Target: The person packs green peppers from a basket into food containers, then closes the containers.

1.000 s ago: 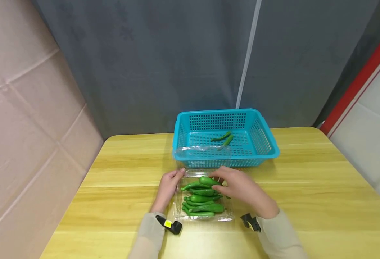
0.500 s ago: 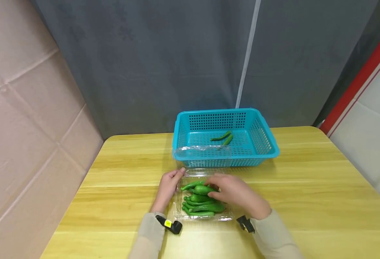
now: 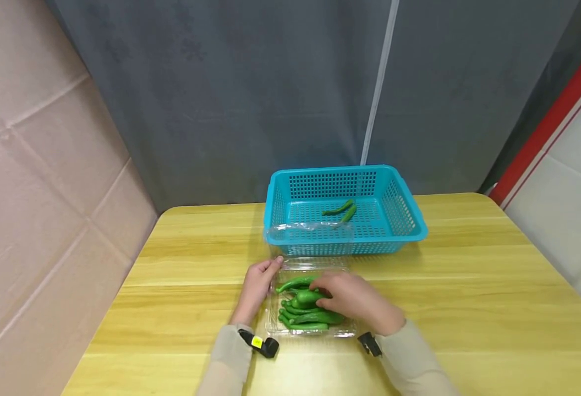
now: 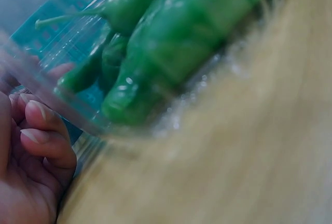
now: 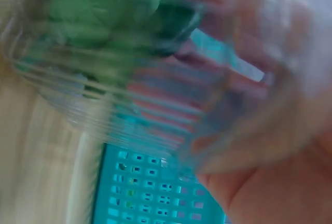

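Note:
A clear plastic clamshell box point(image 3: 345, 333) lies open on the table, with several green peppers point(image 3: 315, 318) side by side in its base. My left hand point(image 3: 258, 281) pinches the box's left edge near the hinge; in the left wrist view its curled fingers point(image 4: 49, 143) show beside the plastic wall. Over the right half of the box, my right hand point(image 3: 355, 300) holds a plump green pepper point(image 3: 307, 298) between thumb and fingers, low among the others. The right wrist view looks through the clear wall, where the right hand point(image 5: 259, 187) and the peppers are blurred.
Behind the box stands a blue perforated basket point(image 3: 403, 220) with two thin green peppers point(image 3: 338, 209) in it. The raised clear lid point(image 3: 310, 234) overlaps the basket's front in the head view. A dark curtain point(image 3: 221, 110) hangs past the table's point(image 3: 469, 275) back edge.
My right hand has moved down and slightly left with the pepper, from the upper part of the box to its middle. My left hand has stayed on the box's edge.

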Demonstrator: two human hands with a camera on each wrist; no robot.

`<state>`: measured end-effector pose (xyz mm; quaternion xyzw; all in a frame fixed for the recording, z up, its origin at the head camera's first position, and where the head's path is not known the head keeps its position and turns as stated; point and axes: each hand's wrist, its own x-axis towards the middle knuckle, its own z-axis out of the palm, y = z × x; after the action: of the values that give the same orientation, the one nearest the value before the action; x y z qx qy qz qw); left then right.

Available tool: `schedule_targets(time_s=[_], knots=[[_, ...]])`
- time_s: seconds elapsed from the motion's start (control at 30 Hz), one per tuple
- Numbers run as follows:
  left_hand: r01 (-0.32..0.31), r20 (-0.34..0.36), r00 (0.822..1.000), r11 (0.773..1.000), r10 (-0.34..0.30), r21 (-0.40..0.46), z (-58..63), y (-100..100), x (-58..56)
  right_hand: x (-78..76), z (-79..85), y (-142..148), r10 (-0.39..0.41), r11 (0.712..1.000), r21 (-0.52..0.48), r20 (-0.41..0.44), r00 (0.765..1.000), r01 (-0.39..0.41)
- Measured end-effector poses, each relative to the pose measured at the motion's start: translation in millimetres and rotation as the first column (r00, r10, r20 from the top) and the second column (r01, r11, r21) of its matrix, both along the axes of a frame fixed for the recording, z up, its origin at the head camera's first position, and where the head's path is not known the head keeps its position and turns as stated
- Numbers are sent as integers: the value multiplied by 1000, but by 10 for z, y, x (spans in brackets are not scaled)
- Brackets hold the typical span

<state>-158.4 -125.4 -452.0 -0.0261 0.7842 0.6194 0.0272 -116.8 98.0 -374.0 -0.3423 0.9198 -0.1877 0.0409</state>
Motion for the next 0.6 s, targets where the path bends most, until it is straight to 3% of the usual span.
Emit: schedule_targets(time_s=[0.6], knots=[[0, 9, 1000, 1000, 0, -2, -6, -8, -4, 34, -68, -71, -4, 1000, 30, -18, 1000, 4]])
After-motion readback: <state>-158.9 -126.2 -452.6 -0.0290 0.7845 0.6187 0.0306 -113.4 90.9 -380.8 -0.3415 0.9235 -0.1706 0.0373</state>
